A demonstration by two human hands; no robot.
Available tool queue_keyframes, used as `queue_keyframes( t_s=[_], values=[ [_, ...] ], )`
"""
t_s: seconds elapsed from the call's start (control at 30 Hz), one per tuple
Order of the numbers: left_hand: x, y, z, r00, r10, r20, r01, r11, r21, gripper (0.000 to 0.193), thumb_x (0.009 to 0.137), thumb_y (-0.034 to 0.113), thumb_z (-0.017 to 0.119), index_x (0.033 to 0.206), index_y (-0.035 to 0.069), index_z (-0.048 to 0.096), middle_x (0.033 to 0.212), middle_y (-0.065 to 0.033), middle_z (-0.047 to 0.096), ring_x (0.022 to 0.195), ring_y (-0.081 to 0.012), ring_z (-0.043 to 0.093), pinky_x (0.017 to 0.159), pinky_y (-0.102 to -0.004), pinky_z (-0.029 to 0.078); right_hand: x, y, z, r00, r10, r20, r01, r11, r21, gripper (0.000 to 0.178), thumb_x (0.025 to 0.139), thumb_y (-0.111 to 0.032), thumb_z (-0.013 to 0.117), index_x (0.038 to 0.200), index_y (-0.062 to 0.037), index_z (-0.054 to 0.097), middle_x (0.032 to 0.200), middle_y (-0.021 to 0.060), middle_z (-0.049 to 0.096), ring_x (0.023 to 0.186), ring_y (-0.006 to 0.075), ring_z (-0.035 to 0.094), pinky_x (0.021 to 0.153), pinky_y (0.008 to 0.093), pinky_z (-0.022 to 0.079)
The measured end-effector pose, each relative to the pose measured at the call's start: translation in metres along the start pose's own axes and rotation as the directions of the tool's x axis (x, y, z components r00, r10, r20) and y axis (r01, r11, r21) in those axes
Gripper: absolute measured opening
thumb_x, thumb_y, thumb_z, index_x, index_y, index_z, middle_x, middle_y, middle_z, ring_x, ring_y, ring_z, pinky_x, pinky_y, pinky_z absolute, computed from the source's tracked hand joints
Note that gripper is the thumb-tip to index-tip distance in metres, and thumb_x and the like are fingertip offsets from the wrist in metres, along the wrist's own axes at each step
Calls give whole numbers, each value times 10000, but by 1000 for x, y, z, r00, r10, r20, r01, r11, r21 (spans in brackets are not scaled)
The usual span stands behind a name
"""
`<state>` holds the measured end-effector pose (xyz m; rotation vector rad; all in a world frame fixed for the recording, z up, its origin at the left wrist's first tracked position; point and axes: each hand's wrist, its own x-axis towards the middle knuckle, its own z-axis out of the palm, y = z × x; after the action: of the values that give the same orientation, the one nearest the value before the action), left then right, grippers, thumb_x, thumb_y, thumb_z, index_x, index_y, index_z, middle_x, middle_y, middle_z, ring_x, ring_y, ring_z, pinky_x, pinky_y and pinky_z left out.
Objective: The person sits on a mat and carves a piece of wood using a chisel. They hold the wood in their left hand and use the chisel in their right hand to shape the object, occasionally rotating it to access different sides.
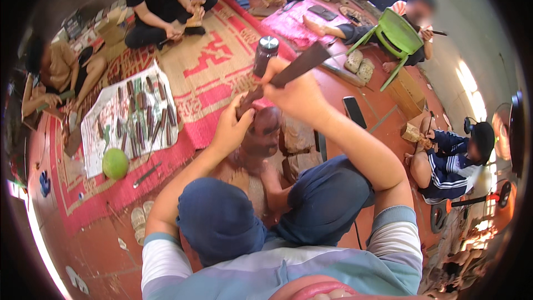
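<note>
Carved brown head [265, 133], smooth and rounded, sits between the knees [222, 216]. The right hand [294, 93] grips a dark, flat bar [302, 65]; the left hand [229, 129] closes round a brown handle [249, 101]; whether they join is unclear. A metal-lidded jar [265, 55] stands just beyond, slim tools [140, 129] line a wrinkled white sheet [93, 161], and a navy jacket's [446, 143] mark is illegible.
</note>
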<state>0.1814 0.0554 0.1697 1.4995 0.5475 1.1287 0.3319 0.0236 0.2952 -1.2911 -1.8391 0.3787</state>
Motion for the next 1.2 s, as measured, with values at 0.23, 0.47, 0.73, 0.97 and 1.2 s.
queue_keyframes(
  t_s=[0.23, 0.47, 0.73, 0.97, 1.2],
  values=[
    [-4, 2, 0, 996, -90, 16, 92, 991, -93, 395, 889, 1, 450, 1276, -16, 378, 1112, -49, 523, 965, -81, 490, 834, -224, 405, -12, 15, 16, 992, -121, 24, 122, 992, -21, 76, 719, -48, 616, 761, -39, 554, 706, 92, 594, 678, 225, 615, 597, 316, 469],
    [-4, -6, 2, 990, 29, -135, -30, 1000, -8, 397, 903, 31, 443, 1282, -45, 351, 1197, -109, 501, 1095, -159, 487, 938, -281, 382, 8, 22, 15, 977, -214, 9, 214, 976, 43, 87, 675, -23, 596, 729, -55, 536, 641, 75, 551, 607, 210, 564, 557, 320, 433],
    [-15, 8, 11, 967, -127, -223, 163, 974, 156, 389, 914, 122, 478, 1263, -13, 371, 1148, -109, 527, 1033, -147, 510, 860, -257, 419, 21, 28, 13, 976, -163, 147, 136, 975, 174, 133, 693, -121, 644, 797, -40, 629, 724, 134, 645, 711, 291, 642, 659, 366, 499],
    [-1, 6, -18, 991, -131, 9, 131, 990, 50, 518, 862, 115, 537, 1315, -10, 319, 1125, -87, 503, 1026, -158, 486, 893, -291, 382, 6, 16, 4, 958, -164, 235, 146, 985, 92, 164, 705, -136, 659, 833, -44, 616, 743, 146, 643, 738, 309, 638, 693, 379, 496],
    [-5, -11, -7, 994, 23, -103, -25, 999, -27, 415, 847, 35, 496, 1242, -24, 384, 1157, -86, 507, 1056, -155, 493, 910, -288, 389, 15, 18, 9, 953, -222, 205, 200, 972, 123, 163, 703, -150, 642, 796, -18, 623, 731, 165, 637, 727, 325, 637, 675, 362, 505]
  ],
)
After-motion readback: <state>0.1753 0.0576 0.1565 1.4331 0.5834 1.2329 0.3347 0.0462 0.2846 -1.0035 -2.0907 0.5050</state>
